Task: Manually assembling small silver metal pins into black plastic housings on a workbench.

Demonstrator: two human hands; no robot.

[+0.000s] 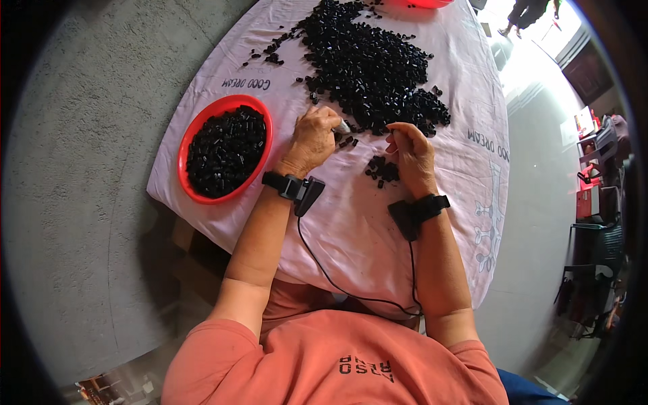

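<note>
My left hand (pixel 310 138) is closed around a small whitish tool (pixel 343 127), whose kind I cannot make out. A few loose black pieces lie just beside its tip. My right hand (pixel 413 154) has its thumb and forefinger pinched together, with what looks like a small black piece (pixel 388 129) between them. Just beyond both hands spreads a large pile of short black plastic pieces (pixel 368 64). A smaller cluster of black pieces (pixel 382 170) lies beside my right palm. At the left, a red basin (pixel 183 158) holds many similar black pieces.
A pale pink printed cloth (pixel 351 236) covers the table. Another red container (pixel 432 3) shows at the far edge. Black devices are strapped to both wrists, and their cable (pixel 337 287) trails across the cloth. Chairs (pixel 594 250) stand at the right; a person (pixel 526 13) is far off.
</note>
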